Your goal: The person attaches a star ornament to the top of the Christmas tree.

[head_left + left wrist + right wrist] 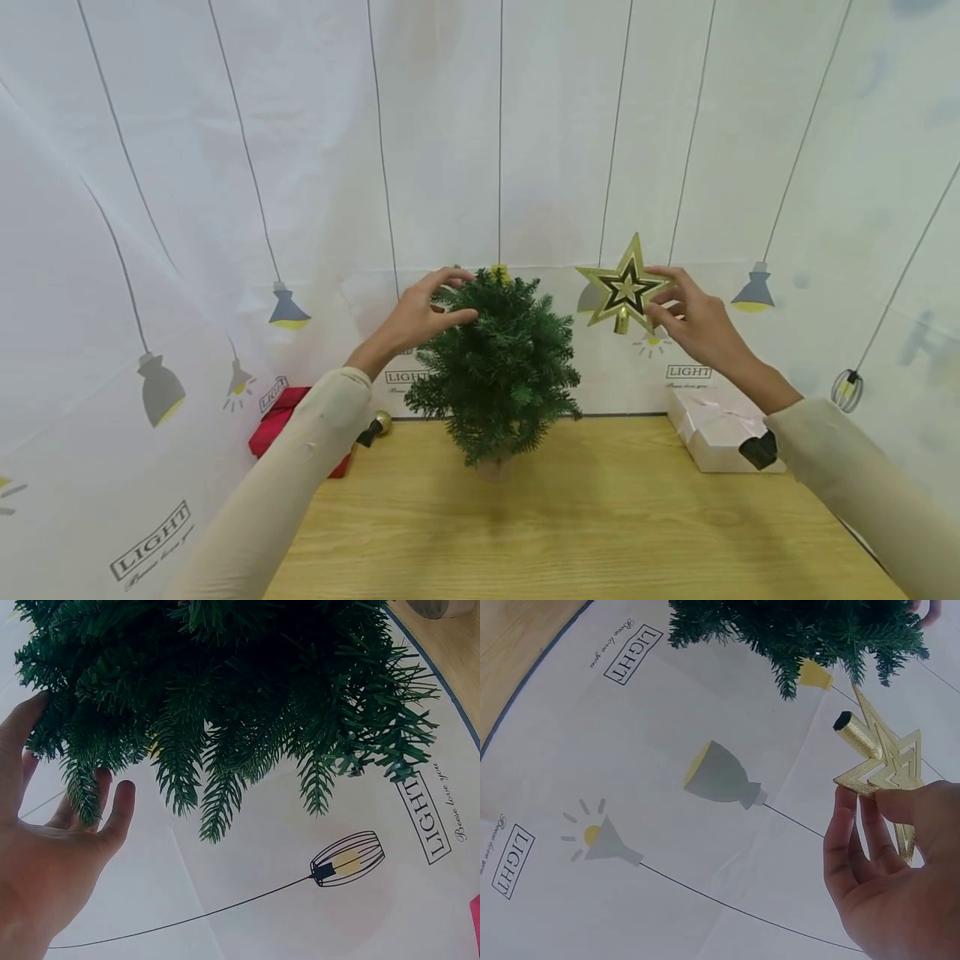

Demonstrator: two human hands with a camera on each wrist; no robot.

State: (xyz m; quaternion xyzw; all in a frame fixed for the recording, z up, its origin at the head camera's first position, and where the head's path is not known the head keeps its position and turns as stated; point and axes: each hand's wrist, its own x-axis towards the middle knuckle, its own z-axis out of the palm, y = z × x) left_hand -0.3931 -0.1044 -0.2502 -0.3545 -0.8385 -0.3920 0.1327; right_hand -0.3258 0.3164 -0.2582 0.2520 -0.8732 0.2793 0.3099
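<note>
At centre frame on the bench, the left hand cups the small tree near its top with loosely spread fingers, while the right hand pinches the gold star just right of the tree, not yet mounted.

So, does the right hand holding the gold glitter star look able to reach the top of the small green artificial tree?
Probably yes. The right hand holds the gold glitter star level with the small green artificial tree, nothing between them; the left hand touches only the far side.
</note>
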